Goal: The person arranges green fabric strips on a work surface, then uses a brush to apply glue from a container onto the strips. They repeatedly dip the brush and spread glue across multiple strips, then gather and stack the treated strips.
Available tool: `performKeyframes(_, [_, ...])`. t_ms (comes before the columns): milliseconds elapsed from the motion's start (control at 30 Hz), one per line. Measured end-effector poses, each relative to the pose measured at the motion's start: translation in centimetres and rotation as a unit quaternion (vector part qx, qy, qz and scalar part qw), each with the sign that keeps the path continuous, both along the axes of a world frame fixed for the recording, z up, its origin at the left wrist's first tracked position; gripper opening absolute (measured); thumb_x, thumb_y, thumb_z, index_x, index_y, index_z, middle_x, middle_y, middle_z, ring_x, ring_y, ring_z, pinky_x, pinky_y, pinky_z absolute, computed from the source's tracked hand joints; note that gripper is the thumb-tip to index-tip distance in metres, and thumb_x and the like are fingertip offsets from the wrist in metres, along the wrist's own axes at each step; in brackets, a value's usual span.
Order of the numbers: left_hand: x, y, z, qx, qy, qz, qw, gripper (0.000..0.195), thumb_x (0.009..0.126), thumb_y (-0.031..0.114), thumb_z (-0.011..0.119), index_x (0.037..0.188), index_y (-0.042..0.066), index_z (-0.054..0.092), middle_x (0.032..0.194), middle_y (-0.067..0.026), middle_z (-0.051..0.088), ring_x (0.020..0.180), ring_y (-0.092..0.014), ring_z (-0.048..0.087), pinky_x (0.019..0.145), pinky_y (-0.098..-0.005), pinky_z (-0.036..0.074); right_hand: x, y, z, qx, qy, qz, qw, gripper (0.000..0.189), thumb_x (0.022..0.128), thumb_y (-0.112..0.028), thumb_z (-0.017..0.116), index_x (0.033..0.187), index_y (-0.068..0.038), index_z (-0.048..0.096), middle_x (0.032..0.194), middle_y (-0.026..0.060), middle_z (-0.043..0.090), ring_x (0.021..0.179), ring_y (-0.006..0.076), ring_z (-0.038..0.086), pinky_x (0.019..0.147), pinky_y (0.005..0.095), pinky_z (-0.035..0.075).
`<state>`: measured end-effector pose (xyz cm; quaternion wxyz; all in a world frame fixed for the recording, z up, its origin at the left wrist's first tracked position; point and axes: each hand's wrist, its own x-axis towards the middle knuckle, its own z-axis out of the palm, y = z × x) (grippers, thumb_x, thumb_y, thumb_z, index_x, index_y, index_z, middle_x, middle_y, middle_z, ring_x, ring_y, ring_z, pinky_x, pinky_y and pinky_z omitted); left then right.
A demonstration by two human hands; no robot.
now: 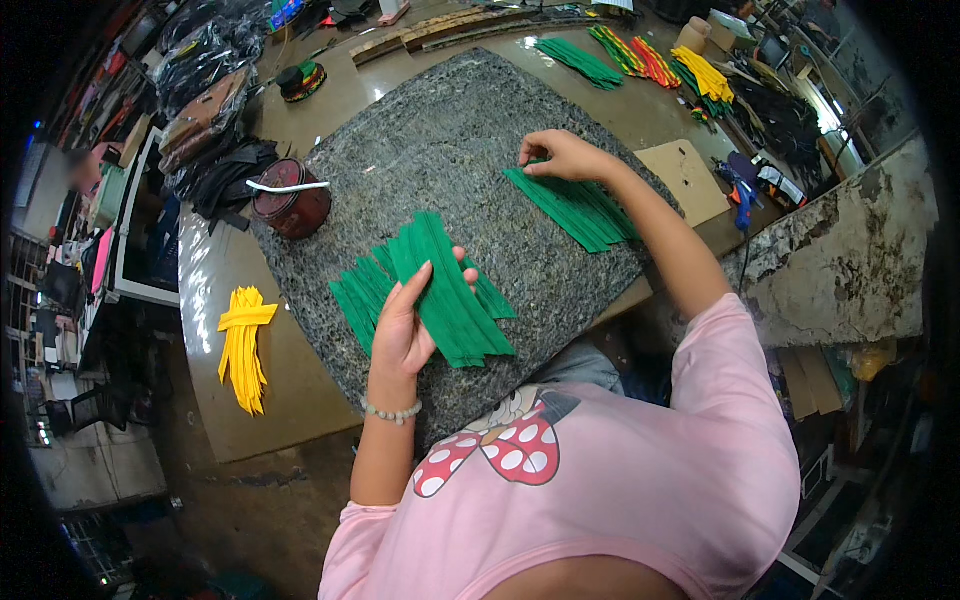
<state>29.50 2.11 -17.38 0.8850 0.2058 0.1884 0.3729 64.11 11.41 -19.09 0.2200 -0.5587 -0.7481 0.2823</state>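
My left hand (405, 330) holds a stack of green fabric strips (450, 300), its thumb lying across the top one. Beneath and to the left of it, more green strips (352, 300) are spread on a mottled grey stone-like slab (442, 135). Over on the slab's right side, my right hand (562, 155) pinches the far end of a green strip between thumb and fingers. That end belongs to a second row of green strips (574, 210) lying side by side on the slab. My right forearm covers part of this row.
A dark red can (292, 206) with a white stick across its top stands at the slab's left edge. Left of the slab lies a tied yellow strip bundle (247, 349). Beyond the right edge are a tan board (682, 184) and a blue glue gun (742, 199).
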Motion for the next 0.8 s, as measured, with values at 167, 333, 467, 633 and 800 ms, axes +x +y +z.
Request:
performKeyframes(167, [-0.9,-0.4,-0.6,-0.044,-0.008,0.009,0.999,0.035,0.102,0.014,0.049,0.131,-0.004,0.046,0.126,-0.0179,0.059,0.107,-0.031,0.064,0.089,-0.0445,0.057,-0.5,0.0,-0.2,-0.006,-0.075,-0.013,0.997,0.038,0.079,-0.019,0.077,0.112,-0.002,0.068,0.102,0.0182,0.070,0.096,0.0282,0.067,0.085,0.0385,0.052])
performKeyframes(333, [-1.1,-1.3,-0.4,-0.004,0.022,0.041,0.999,0.035,0.101,0.014,0.049,0.131,-0.004,0.048,0.122,-0.0179,0.062,0.106,-0.031,0.065,0.087,-0.0451,0.058,-2.5,-0.8,-0.6,0.021,-0.146,-0.081,0.986,0.037,0.075,-0.020,0.079,0.106,-0.002,0.071,0.100,0.0186,0.070,0.096,0.0329,0.067,0.086,0.0405,0.052])
performKeyframes(467, [-1.1,-2.1,0.3,0.054,0.059,0.067,0.995,0.035,0.101,0.014,0.049,0.132,-0.003,0.047,0.122,-0.0179,0.062,0.106,-0.031,0.065,0.086,-0.0464,0.058,-3.0,0.3,-0.3,-0.014,-0.142,-0.111,0.984,0.030,0.074,-0.020,0.080,0.097,-0.002,0.071,0.097,0.0174,0.070,0.093,0.0314,0.067,0.083,0.0404,0.052])
performKeyframes(633, [-3.4,-1.9,1.0,0.093,0.112,0.100,0.984,0.035,0.102,0.014,0.046,0.132,-0.003,0.044,0.124,-0.0188,0.060,0.109,-0.033,0.064,0.089,-0.0487,0.057,-1.9,1.0,1.2,-0.053,-0.057,-0.076,0.994,0.031,0.071,-0.022,0.084,0.092,-0.003,0.071,0.089,0.0106,0.069,0.084,0.0228,0.065,0.075,0.0367,0.051])
performKeyframes(800, [-4.9,1.1,0.8,0.099,0.112,0.062,0.987,0.036,0.103,0.016,0.045,0.133,-0.004,0.043,0.128,-0.0185,0.058,0.112,-0.032,0.062,0.091,-0.0495,0.056,-3.0,-4.8,8.0,0.039,0.006,-0.047,0.998,0.034,0.078,-0.019,0.080,0.106,-0.004,0.068,0.083,0.0052,0.065,0.078,0.0154,0.060,0.072,0.0325,0.050])
